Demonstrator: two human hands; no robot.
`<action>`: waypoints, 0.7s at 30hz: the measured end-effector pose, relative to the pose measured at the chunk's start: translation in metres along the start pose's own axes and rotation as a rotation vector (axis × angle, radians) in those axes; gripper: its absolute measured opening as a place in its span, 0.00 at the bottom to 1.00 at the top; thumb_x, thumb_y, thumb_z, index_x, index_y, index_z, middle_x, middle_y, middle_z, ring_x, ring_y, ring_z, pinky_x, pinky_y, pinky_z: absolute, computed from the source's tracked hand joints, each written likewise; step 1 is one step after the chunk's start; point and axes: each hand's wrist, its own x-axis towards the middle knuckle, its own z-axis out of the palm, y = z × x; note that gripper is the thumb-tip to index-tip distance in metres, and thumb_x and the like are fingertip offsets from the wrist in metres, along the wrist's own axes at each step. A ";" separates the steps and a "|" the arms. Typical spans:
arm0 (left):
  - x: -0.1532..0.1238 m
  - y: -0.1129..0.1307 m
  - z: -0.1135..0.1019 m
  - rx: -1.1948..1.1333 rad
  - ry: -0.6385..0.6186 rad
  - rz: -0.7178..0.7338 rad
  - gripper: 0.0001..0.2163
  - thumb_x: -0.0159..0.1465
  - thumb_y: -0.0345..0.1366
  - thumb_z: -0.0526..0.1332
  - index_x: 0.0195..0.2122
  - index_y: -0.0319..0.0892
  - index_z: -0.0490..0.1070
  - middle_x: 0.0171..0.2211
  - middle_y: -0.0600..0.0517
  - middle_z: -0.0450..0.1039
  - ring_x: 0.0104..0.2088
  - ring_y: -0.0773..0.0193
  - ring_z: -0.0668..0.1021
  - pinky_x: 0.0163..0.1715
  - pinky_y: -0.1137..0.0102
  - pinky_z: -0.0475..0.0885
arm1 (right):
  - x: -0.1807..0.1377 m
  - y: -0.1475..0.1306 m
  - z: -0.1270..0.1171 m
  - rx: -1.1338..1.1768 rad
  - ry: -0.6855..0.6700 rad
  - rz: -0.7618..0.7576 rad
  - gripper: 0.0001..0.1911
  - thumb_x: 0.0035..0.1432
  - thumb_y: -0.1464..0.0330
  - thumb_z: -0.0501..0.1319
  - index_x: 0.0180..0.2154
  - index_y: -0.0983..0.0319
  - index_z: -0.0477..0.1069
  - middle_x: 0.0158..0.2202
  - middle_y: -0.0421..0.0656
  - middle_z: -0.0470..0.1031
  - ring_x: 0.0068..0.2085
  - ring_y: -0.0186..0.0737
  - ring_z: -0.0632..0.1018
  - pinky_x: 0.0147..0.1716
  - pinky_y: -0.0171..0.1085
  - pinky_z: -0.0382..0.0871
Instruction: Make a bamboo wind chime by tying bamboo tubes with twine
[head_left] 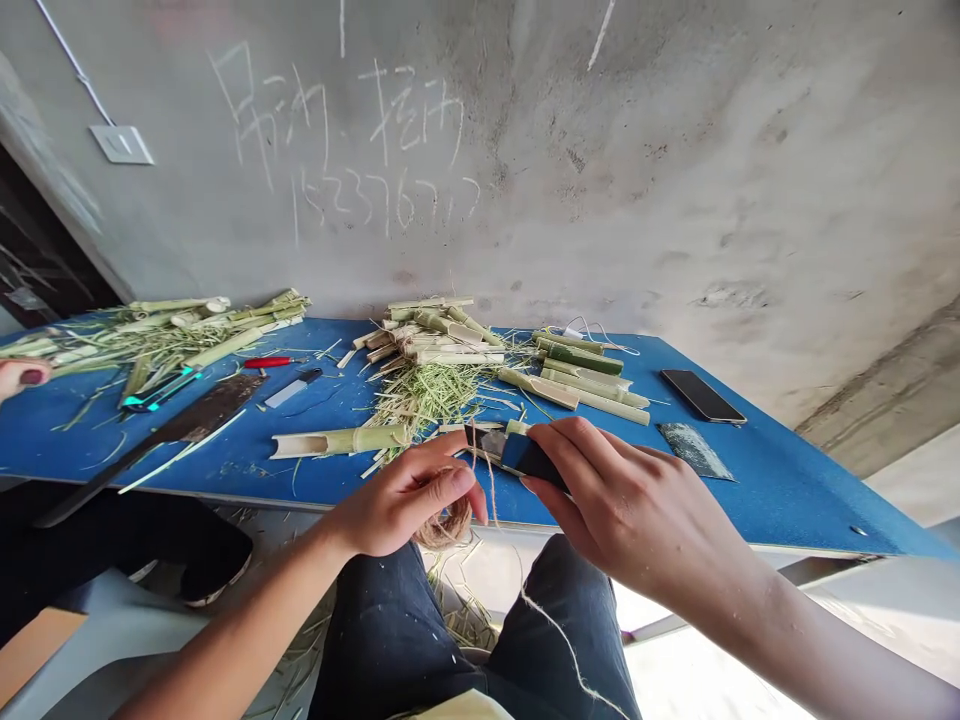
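My right hand (622,500) is closed round a dark-handled knife (517,452), its blade end pointing left over the front edge of the blue table (787,490). My left hand (409,495) is curled beside the blade, fingers pinched on a thin strand of twine (491,480). Under that hand sits a ball of brown twine (446,525), and a loose strand trails down over my dark trousers. A cut bamboo tube (337,441) lies on the table just left of my hands.
Split bamboo pieces (435,335) and green shavings pile up mid-table, with more bamboo (592,375) to the right and at far left. A cleaver (187,425), red-handled tool (270,362), phone (701,395) and grey sharpening piece (694,450) lie about. Another person's hand (19,378) shows at left.
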 end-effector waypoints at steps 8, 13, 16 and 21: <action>0.004 0.001 0.018 0.012 0.179 0.052 0.25 0.76 0.53 0.54 0.28 0.45 0.78 0.28 0.46 0.76 0.53 0.52 0.75 0.55 0.62 0.72 | -0.009 0.003 -0.002 0.040 -0.001 0.027 0.18 0.80 0.61 0.49 0.53 0.66 0.72 0.42 0.46 0.79 0.32 0.37 0.80 0.23 0.39 0.64; 0.002 0.003 0.019 0.072 0.297 0.110 0.22 0.76 0.50 0.55 0.33 0.45 0.83 0.45 0.43 0.80 0.67 0.49 0.69 0.61 0.61 0.68 | -0.012 0.003 -0.005 0.042 -0.007 0.000 0.16 0.79 0.62 0.51 0.50 0.65 0.73 0.40 0.44 0.79 0.32 0.38 0.79 0.23 0.40 0.63; 0.003 0.006 0.019 -0.002 0.228 0.066 0.25 0.76 0.52 0.55 0.29 0.43 0.81 0.51 0.42 0.80 0.58 0.50 0.76 0.53 0.64 0.74 | -0.010 0.002 -0.005 0.026 -0.008 -0.024 0.15 0.79 0.63 0.52 0.50 0.65 0.72 0.40 0.44 0.78 0.34 0.40 0.80 0.24 0.41 0.64; 0.005 -0.004 0.023 -0.287 0.123 -0.011 0.27 0.74 0.56 0.56 0.28 0.41 0.77 0.32 0.46 0.79 0.31 0.62 0.79 0.31 0.69 0.73 | -0.008 0.002 -0.006 0.024 0.021 -0.053 0.15 0.79 0.64 0.52 0.51 0.66 0.72 0.41 0.44 0.79 0.35 0.40 0.81 0.28 0.40 0.68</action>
